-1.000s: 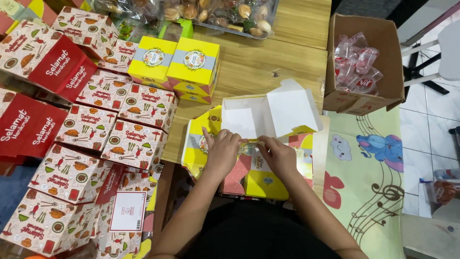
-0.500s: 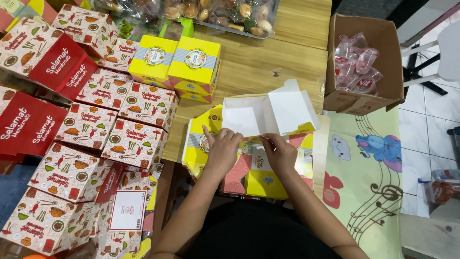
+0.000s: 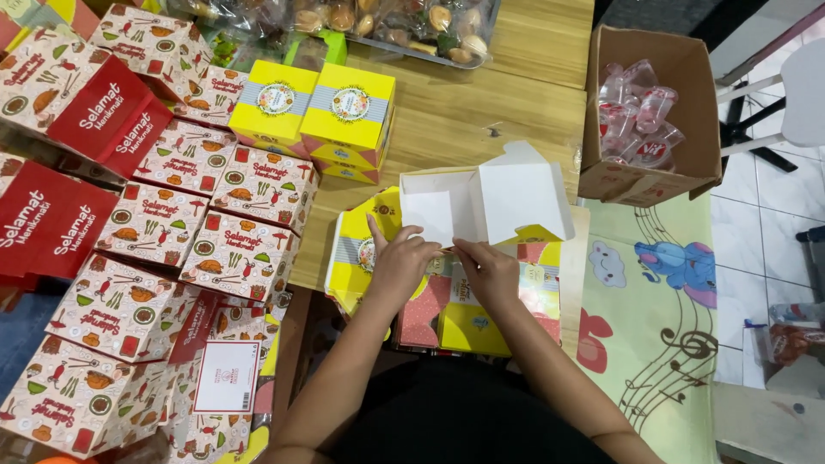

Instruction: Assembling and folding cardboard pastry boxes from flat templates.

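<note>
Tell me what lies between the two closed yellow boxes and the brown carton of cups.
Bare wooden tabletop separates the yellow boxes from the brown carton, in the head view.

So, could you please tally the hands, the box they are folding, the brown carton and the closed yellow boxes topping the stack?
Hands: 2, left hand, right hand
Half-folded box: 1
Brown cardboard carton: 1
Closed yellow boxes: 2
Total: 6

Left hand (image 3: 400, 265) and right hand (image 3: 490, 273) side by side, fingers curled
</note>
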